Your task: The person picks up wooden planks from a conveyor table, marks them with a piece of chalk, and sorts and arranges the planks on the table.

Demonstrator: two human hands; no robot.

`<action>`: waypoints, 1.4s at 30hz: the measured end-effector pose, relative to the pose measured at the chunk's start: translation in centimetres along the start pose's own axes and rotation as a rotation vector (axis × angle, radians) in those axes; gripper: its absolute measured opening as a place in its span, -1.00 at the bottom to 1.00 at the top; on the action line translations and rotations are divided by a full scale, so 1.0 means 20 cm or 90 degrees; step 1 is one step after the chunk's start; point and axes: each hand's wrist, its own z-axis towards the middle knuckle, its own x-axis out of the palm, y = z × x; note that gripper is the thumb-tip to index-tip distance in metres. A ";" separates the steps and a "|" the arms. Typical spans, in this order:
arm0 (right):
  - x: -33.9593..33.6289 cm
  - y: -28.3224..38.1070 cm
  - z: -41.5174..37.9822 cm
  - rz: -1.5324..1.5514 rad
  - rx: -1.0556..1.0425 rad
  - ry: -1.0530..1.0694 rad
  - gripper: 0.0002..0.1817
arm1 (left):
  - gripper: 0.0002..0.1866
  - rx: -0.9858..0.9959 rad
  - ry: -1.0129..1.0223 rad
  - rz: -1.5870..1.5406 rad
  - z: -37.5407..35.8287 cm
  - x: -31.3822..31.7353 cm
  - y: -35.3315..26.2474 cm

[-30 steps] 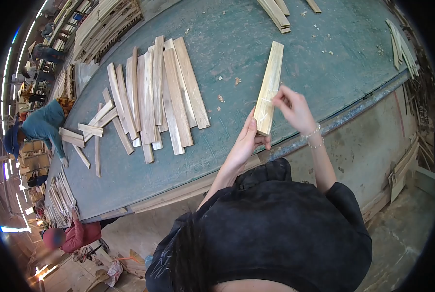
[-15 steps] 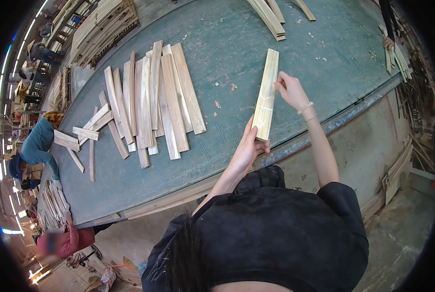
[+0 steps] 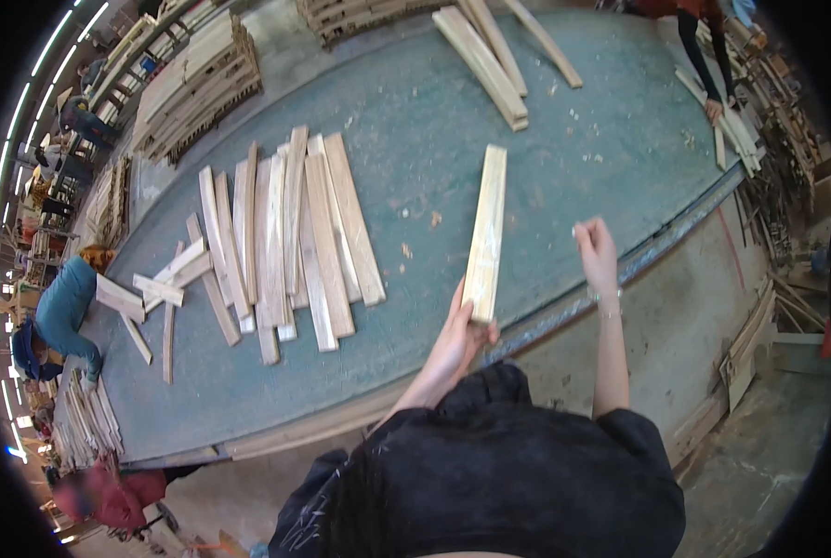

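A pale wooden slat [image 3: 486, 232] with faint whitish marks on its face is gripped near its lower end by my left hand [image 3: 462, 339]. The slat points away from me over the green-topped table [image 3: 415, 307]. My right hand [image 3: 599, 256] is apart from the slat, to its right above the table's front edge. Its fingers are curled into a pinch, with a small whitish spot at the tips that I cannot make out. To the left, several wooden slats [image 3: 273, 242] lie side by side, partly overlapping, with shorter pieces [image 3: 158, 288] beyond them.
More slats [image 3: 481, 65] lie at the table's far side. At the right end, another person's hand [image 3: 714, 110] touches a bundle of strips [image 3: 739, 139]. People in teal [image 3: 65, 307] and red [image 3: 123, 498] are at the left end. Stacked lumber [image 3: 197, 84] stands behind.
My right hand has moved away from the slat to the right, fingers still pinched. My left hand keeps hold of the slat. The view has shifted, so the table's contents appear lower.
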 end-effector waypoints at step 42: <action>-1.10 -1.15 0.73 -0.051 0.287 0.073 -0.73 | -0.31 0.504 -0.782 0.721 2.69 0.40 -0.47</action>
